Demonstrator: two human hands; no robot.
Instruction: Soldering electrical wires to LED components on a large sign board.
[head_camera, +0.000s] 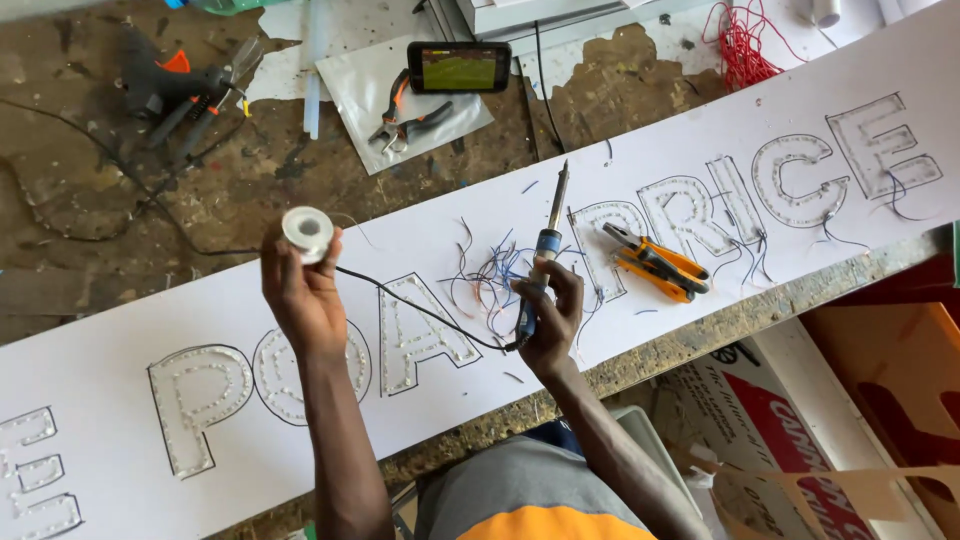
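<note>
Soldering step under way: left hand (300, 290) pinching solder spool (307, 229) above white sign board (120, 330), right hand (548, 315) gripping soldering iron (542, 255) (tip up); next, probably tip down, steadily, onto loose wires (490, 275).

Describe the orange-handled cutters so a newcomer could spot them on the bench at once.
Find the long white sign board lying across the worn workbench. Just right of the right hand holding the soldering iron, the orange cutters lie on the outlined letters. They are the only tool resting on the board; the other pliers lie beside the phone.
</note>
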